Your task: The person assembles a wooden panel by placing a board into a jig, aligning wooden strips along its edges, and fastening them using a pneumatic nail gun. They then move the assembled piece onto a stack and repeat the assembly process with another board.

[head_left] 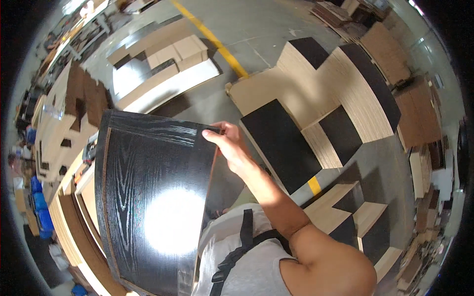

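Gripping: the right hand (231,144) is closed on the top right corner of a black wood-grain panel (153,197), fingers curled over the upper edge and thumb on the near side.
Right arm: it comes in from the lower right, the bare shoulder low in the picture, the elbow bent and the forearm rising up and to the left toward the panel's corner.
Left hand: not in view; whether it holds anything cannot be told.
Panel position: it is held in front of the person's chest, left of the right arm, with its glossy face turned up to the camera and a bright glare spot on its middle; its lower edge runs out of the picture at the bottom.
Clothing: a grey sleeveless shirt (256,266) with a black strap (242,246) across it sits just below the forearm.
Left of the panel: a stack of light boards (74,217) with brown edges lies just beside it.
Right of the hand: stacks of black-faced and pale boards (316,108) stand stepped on the grey floor (247,29), well apart from the panel.
Floor marking: a yellow line (212,37) crosses the floor above the hand.
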`<state>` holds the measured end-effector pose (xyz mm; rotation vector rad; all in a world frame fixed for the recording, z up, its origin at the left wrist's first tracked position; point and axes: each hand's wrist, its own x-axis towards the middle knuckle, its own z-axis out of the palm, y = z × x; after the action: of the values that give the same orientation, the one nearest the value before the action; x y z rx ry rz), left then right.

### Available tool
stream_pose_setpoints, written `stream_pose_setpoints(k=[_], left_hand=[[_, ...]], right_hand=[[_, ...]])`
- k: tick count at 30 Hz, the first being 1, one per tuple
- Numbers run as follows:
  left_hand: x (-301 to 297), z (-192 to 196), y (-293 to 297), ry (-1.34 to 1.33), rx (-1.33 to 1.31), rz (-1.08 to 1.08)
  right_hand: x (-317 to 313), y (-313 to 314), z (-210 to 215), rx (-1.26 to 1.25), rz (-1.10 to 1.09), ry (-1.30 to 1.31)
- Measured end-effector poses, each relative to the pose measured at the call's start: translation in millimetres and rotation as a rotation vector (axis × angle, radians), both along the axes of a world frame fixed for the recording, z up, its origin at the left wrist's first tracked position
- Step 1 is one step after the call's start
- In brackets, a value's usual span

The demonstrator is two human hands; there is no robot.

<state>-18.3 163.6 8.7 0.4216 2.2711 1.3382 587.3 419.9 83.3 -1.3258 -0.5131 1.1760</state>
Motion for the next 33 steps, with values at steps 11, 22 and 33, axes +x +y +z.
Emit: stream_pose_setpoints(k=[11,22,33], left_hand=[[149.5,1.9,223.6,-0.037,0.143,-0.378],[440.9,-54.3,536.9,-0.165,-0.119,-0.843],[740.4,-271.9,706.2,0.709,-0.67,-1.605]], right_hand=[[258.0,-122.4,-8.4,-0.166,-0.421,-0.025],[285.5,-304.9,-65.9,-0.275,-1.192,0.33],[158.6,-301.4,-202.4,-0.525,-1.71,0.575]])
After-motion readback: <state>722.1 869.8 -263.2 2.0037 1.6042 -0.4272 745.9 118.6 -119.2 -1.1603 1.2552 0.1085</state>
